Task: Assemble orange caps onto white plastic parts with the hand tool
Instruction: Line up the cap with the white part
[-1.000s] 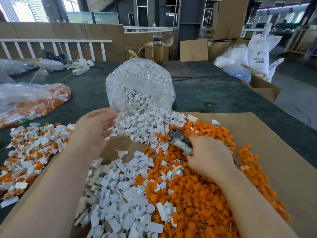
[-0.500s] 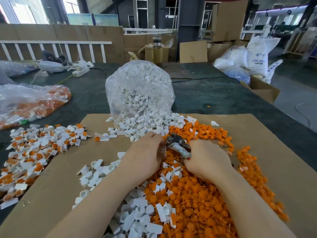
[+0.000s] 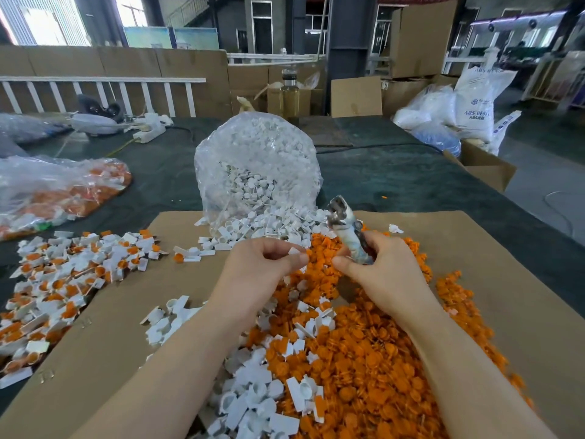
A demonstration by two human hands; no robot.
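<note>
You have a big pile of orange caps (image 3: 364, 359) in the lower middle of the frame. White plastic parts (image 3: 253, 394) lie mixed in on its left. One small white part (image 3: 293, 251) sits pinched at center. The gray metal hand tool (image 3: 346, 229) stands tilted, head up, just right of center.

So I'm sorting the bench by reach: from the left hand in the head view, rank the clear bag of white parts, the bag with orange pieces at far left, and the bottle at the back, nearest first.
From the left hand:
1. Clear bag of white parts, just ahead, centre.
2. Bag with orange pieces, far left on the table.
3. Bottle, at the back, among cardboard boxes.
</note>
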